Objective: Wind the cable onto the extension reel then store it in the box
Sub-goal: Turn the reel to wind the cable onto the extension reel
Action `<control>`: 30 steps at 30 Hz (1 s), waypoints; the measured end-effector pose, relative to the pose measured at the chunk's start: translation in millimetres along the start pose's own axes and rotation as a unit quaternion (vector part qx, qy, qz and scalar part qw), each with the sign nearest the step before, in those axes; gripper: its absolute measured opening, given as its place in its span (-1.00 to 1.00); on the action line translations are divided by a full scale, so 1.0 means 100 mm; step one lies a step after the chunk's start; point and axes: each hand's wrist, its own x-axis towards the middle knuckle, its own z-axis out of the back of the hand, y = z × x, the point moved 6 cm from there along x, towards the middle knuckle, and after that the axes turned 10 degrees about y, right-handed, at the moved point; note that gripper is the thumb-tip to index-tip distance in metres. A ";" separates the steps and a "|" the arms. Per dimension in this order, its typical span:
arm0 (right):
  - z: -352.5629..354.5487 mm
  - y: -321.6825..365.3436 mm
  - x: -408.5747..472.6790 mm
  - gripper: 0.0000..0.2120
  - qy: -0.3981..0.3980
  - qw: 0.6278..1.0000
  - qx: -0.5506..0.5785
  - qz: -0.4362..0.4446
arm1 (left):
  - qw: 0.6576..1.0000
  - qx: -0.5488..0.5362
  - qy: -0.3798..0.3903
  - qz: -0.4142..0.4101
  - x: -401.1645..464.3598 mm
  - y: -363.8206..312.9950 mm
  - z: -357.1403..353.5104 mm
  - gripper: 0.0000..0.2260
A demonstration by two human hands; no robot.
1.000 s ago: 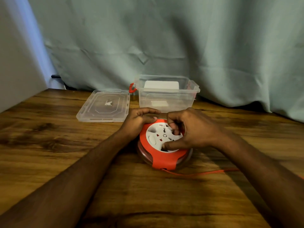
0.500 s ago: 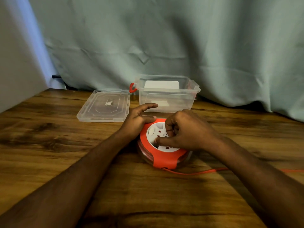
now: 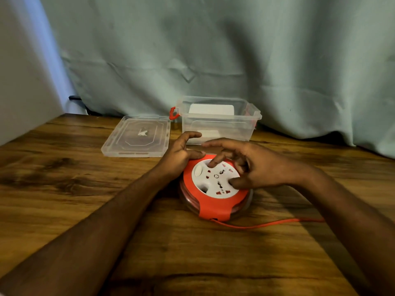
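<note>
The round orange extension reel (image 3: 213,207) lies flat on the wooden table, white socket face (image 3: 210,184) up. My left hand (image 3: 178,154) grips its far left edge, thumb on the orange rim and index finger raised. Over the white face, my right hand (image 3: 252,165) has its fingers spread, one fingertip in a recess at the back and the thumb pressed into a recess on the right. A thin orange cable (image 3: 267,225) leaves the reel's front and runs right, passing under my right forearm. The clear plastic box (image 3: 254,116) stands open just behind the reel.
The box's clear lid (image 3: 136,136) lies flat to the left of the box. A grey-green curtain (image 3: 213,60) hangs along the table's back edge and a pale wall (image 3: 21,82) stands at the left.
My right hand has uncurled from a tight hold on the white face to spread fingers, and the face has turned. My left index finger has lifted. The cable has shifted on the table.
</note>
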 end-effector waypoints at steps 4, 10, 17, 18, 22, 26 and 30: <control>0.01 0.09 -0.03 -0.11 0.008 1.000 0.017 -0.002 | 1.000 0.005 -0.002 -0.014 -0.01 -0.02 -0.02 -0.46; 0.02 0.16 -0.06 -0.16 0.010 0.999 0.018 -0.024 | 1.000 0.002 0.000 -0.020 -0.01 -0.03 -0.03 -0.42; 0.04 0.19 -0.07 -0.19 -0.021 0.998 -0.038 -0.040 | 0.999 0.024 -0.003 -0.027 -0.02 -0.07 -0.04 -0.43; 0.04 0.19 -0.08 -0.20 -0.025 0.998 -0.044 -0.044 | 0.999 0.024 -0.004 -0.028 -0.02 -0.07 -0.03 -0.44; 0.05 0.20 -0.08 -0.28 -0.050 0.993 -0.082 -0.062 | 0.999 0.018 -0.010 -0.025 -0.02 -0.06 -0.01 -0.46; 0.05 0.20 -0.06 -0.39 -0.079 0.987 -0.121 -0.072 | 1.000 -0.006 -0.008 -0.026 -0.02 -0.05 -0.02 -0.50; 0.04 0.19 -0.04 -0.50 -0.097 0.976 -0.162 -0.110 | 0.999 -0.022 -0.013 -0.024 -0.01 -0.04 -0.02 -0.52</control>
